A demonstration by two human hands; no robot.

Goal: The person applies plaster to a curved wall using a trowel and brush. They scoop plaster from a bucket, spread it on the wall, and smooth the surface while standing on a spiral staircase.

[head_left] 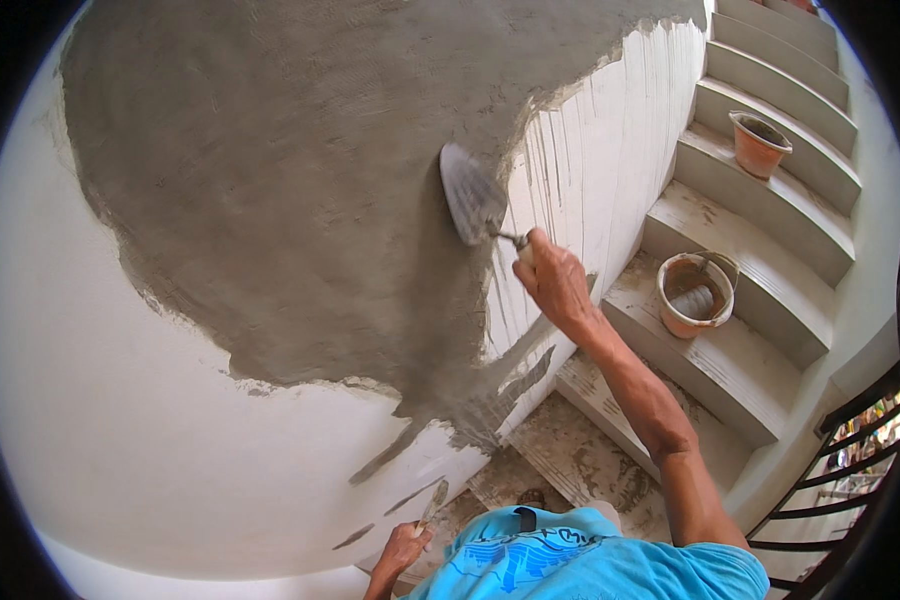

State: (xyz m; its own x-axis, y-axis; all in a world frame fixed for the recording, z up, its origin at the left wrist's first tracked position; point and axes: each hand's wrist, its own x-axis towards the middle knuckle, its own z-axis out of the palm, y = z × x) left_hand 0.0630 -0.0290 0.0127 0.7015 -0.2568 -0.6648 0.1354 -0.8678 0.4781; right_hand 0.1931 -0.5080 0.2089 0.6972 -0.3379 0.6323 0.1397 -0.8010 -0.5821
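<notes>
My right hand [560,285] is closed round the handle of a pointed trowel [473,200]. The trowel's broad grey blade lies at or very near the wet grey plaster [300,190] on the wall, close to the plaster's ragged right edge. Low by the wall, my left hand [403,547] grips a small narrow-bladed trowel [436,498], its blade tilted upward and smeared with grey. White wall [590,130] streaked with drips shows to the right of the plaster. Grey smears run down below its lower edge.
Concrete stairs [745,235] climb along the wall on the right. On one step stands a mortar-stained bucket [678,322] holding a pale cylindrical object; higher up is an orange bucket [758,158]. A black metal railing [838,512] curves at the lower right. Splashes mark the lower steps.
</notes>
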